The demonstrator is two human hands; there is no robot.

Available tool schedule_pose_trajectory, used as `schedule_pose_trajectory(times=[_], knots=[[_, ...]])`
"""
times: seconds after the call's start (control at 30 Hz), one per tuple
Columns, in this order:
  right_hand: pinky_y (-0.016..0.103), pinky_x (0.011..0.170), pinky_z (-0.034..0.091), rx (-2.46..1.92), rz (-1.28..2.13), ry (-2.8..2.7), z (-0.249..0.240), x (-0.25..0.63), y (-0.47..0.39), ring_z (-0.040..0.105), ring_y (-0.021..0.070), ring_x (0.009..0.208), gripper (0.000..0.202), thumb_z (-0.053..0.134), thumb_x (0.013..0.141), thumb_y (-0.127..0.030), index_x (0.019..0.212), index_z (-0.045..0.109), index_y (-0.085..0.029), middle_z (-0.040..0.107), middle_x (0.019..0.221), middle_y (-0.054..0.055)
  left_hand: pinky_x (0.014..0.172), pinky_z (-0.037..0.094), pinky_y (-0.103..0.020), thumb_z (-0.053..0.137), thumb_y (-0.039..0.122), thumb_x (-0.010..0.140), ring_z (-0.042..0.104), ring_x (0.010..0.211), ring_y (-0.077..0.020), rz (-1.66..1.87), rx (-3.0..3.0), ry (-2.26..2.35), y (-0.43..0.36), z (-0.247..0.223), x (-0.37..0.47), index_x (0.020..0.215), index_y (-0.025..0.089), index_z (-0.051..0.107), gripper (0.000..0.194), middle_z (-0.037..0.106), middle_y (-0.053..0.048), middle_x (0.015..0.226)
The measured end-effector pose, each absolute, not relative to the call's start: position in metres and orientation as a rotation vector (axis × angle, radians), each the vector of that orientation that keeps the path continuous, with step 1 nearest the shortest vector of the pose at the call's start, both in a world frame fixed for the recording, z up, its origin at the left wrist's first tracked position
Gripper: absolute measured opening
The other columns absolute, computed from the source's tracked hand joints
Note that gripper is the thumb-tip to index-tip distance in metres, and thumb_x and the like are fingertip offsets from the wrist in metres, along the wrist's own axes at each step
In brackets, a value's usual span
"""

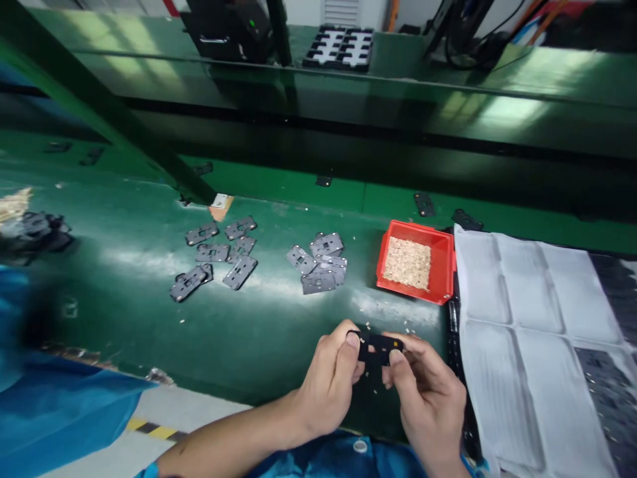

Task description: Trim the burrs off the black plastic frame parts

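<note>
Close to the bench's near edge, a flat black plastic plate (379, 344) with small cutouts is held level between both my hands. My left hand (331, 378) pinches its left end, thumb on top. At the other end, my right hand (428, 392) grips with the thumb on the upper face, beside a small yellowish spot. Small pale bits are scattered on the green bench around the plate. Beyond my right hand stands a red bin (442, 265) with many small pale pieces (408, 263) in it. A loose pile of similar dark plates (321, 265) lies ahead of my left hand.
More plates (213, 252) lie farther left. A tray lined with white sheeting (517, 332) borders my right side. A green post (109, 119) slants down to the bench, and a strip behind carries several spaced plates (424, 204). A blue sleeve (64, 392) of another person is at left.
</note>
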State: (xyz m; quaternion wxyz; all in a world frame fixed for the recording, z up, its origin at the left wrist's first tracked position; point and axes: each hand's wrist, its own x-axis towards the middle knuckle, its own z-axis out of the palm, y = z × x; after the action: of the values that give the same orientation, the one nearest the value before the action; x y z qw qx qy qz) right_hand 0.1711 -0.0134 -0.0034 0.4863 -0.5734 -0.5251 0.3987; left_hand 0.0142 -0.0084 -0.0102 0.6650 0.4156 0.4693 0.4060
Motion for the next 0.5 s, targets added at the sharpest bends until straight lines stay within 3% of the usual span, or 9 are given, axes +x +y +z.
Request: schedule_pose_trajectory(times=[0.23,0.37,0.5], knots=[[0.017,0.046,0.046,-1.387,1.023,-1.169,-0.009,0.169,-0.014,0.055,0.0084,0.045,0.015,0.066,0.105,-0.027,0.096,0.076,-0.021,0.06,0.061,-0.005,0.05,0.03,-0.019,0.032,0.063,0.114,0.031,0.054,-0.0095,0.838,0.986,1.076,-0.011,-0.01,0.011,0.09,0.022,0.047,0.049,0.034,0.008,0.065],[0.018,0.046,0.042,-1.339,1.111,-1.075,-0.005,0.157,-0.016,0.052,0.0081,0.045,0.021,0.059,0.108,-0.031,0.095,0.071,-0.02,0.056,0.06,-0.006,0.049,0.031,-0.019,0.043,0.075,0.106,0.033,0.054,-0.01,0.794,0.892,1.207,-0.016,-0.003,0.013,0.086,0.022,0.048,0.057,0.035,0.008,0.065],[0.02,0.047,0.043,-1.348,1.107,-1.078,-0.005,0.15,-0.013,0.053,0.0087,0.046,0.028,0.056,0.109,-0.038,0.093,0.069,-0.019,0.056,0.064,-0.005,0.05,0.037,-0.019,0.056,0.077,0.099,0.038,0.056,-0.0111,0.818,0.827,1.408,-0.017,0.0,0.013,0.08,0.021,0.05,0.059,0.041,0.006,0.064]])
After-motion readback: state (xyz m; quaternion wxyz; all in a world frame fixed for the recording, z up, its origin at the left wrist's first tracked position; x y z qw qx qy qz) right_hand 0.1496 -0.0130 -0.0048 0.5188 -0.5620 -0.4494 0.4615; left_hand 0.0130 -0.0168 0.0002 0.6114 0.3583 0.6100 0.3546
